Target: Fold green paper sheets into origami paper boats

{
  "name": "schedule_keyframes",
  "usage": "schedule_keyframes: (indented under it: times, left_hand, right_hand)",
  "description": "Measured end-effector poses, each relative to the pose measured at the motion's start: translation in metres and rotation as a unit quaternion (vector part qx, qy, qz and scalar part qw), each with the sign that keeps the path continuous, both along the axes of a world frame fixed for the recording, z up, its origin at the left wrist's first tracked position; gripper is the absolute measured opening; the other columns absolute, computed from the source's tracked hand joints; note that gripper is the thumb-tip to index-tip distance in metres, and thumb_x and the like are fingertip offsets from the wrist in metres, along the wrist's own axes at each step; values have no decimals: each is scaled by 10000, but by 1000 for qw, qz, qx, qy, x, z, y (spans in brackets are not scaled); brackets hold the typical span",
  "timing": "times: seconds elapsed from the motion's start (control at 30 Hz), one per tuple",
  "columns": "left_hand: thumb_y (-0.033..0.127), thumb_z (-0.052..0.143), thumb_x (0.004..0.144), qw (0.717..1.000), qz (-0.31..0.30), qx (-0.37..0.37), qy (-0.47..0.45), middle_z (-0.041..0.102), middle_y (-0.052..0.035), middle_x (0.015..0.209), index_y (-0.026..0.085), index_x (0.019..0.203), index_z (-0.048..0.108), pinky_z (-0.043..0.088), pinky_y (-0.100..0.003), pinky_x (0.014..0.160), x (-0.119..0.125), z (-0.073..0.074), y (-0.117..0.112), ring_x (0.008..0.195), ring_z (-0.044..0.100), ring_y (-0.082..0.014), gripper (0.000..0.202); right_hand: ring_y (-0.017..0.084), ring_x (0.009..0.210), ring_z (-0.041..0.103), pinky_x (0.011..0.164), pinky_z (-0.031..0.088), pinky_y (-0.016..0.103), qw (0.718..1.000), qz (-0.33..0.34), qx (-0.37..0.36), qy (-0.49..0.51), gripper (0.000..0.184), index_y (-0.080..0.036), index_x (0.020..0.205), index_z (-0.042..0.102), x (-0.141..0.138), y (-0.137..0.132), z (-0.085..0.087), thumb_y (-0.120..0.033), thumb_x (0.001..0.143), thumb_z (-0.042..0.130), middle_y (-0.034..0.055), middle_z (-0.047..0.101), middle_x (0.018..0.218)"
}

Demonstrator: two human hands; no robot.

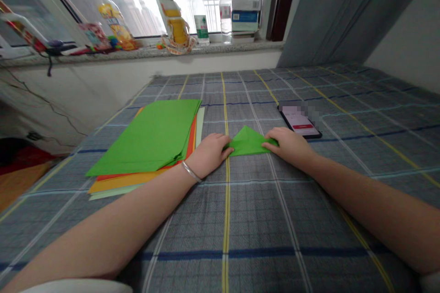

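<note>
Far left, on the windowsill (149,49), we've got a red-labelled item too blurred to name, then a pink packet (98,35) and a tilted-looking bottle with a yellow label (116,22). Below, on the plaid cloth (192,247), a paper stack (147,132) lies near the left edge: green sheets on top, with red, orange and pale green edges poking out underneath. Back on the sill, a yellow flask (178,29) stands with its strap around it, followed by a green-capped bottle (201,18). We see the left hand (212,152), silver bangle (191,171) at the wrist, just beside the stack's right edge; its thumb and fingers pinch the left corner of the folded green paper (248,142). That piece sits mid-cloth, well apart from the left edge, its peak pointing to the far edge and its long side facing us. Above on the sill we note a second clear bottle (225,16) and some stacked boxes (245,16). The right hand (287,143) pinches the paper's right corner between thumb and fingers. Just past that hand, toward the cloth's far edge, a phone (295,122) lies face up, screen lit. Rightmost, we log a grey curtain (326,9) beyond the far edge.
</note>
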State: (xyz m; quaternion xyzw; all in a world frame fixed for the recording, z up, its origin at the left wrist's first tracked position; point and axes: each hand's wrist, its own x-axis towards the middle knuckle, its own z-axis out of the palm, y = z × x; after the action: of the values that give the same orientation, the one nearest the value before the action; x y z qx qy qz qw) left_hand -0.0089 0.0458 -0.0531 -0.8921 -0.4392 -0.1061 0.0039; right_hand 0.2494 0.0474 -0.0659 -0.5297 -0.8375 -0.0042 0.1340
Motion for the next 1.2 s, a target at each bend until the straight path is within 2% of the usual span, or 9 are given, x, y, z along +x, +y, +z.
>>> schedule_keyframes:
  times: [0.2, 0.37, 0.47, 0.53, 0.6, 0.73, 0.87, 1.03, 1.2]
  left_hand:
    - [260, 543, 933, 998, 18, 30, 46, 689, -74, 990, 140, 1077, 596, 480, -356, 848, 2, 0, -3, 929, 592, -237, 195]
    - [293, 467, 964, 989, 64, 75, 111, 696, -73, 829, 184, 1140, 606, 480, -401, 766, 1, -1, -6, 841, 614, -268, 249]
    - [252, 428, 975, 984, 68, 118, 111, 687, -104, 966, 193, 1172, 607, 473, -422, 792, 0, -1, -8, 898, 618, -273, 273]
    - [200, 418, 973, 985, 27, 144, 95, 627, -122, 1208, 195, 1240, 577, 457, -428, 881, 0, -2, -8, 1044, 592, -270, 311]
    - [191, 397, 984, 985, -61, 145, 75, 516, -92, 1400, 210, 1307, 534, 383, -443, 1025, 1, -4, -6, 1234, 503, -260, 351]
    - [353, 338, 1019, 976, -197, 62, 69, 424, -36, 1499, 263, 1430, 401, 128, -521, 1173, 1, -6, -2, 1403, 343, -241, 426]
    - [454, 282, 1015, 973, -213, -13, 88, 294, -54, 1566, 260, 1504, 259, 97, -531, 1173, 0, -5, -2, 1450, 255, -258, 527]
    - [499, 275, 1005, 973, -211, -36, 92, 229, -47, 1588, 257, 1512, 237, 78, -515, 1180, -2, -5, -2, 1466, 207, -261, 563]
    - [518, 289, 997, 973, -204, -51, 97, 232, -28, 1587, 245, 1513, 237, 76, -526, 1180, 0, -2, -4, 1468, 187, -283, 587]
  right_hand:
    - [252, 965, 599, 836, 445, 364, 999, -5, -15, -36, 215, -179, 970, 622, -4, 0, 2, -367, 926, 527, 80, 669, 994]
    - [250, 950, 599, 840, 439, 360, 999, 2, -23, -41, 212, -174, 965, 612, -3, 3, 1, -361, 929, 519, 91, 666, 974]
    - [252, 947, 602, 836, 439, 365, 999, 2, -31, -39, 210, -176, 955, 609, -2, 6, 0, -363, 927, 519, 92, 666, 971]
    - [256, 952, 603, 836, 439, 368, 999, 1, -36, -39, 214, -176, 953, 607, -2, 6, -1, -369, 926, 519, 92, 665, 977]
    - [257, 955, 602, 838, 438, 370, 999, -1, -37, -39, 211, -176, 950, 606, -2, 7, -1, -367, 925, 518, 93, 664, 978]
    - [257, 945, 603, 839, 439, 369, 999, -4, -34, -32, 190, -173, 932, 609, -3, 5, 0, -341, 923, 520, 95, 665, 964]
    - [255, 953, 610, 853, 452, 370, 999, -7, -50, 10, 166, -160, 942, 617, -1, 6, 0, -306, 909, 544, 100, 677, 986]
    - [221, 998, 627, 897, 463, 351, 993, -20, -69, 98, 208, -173, 1069, 619, 9, 6, 3, -199, 870, 564, 78, 690, 1080]
    - [202, 934, 660, 844, 490, 332, 988, -26, -77, 133, 306, -195, 1104, 625, 22, 6, 10, -116, 824, 529, 42, 720, 1002]
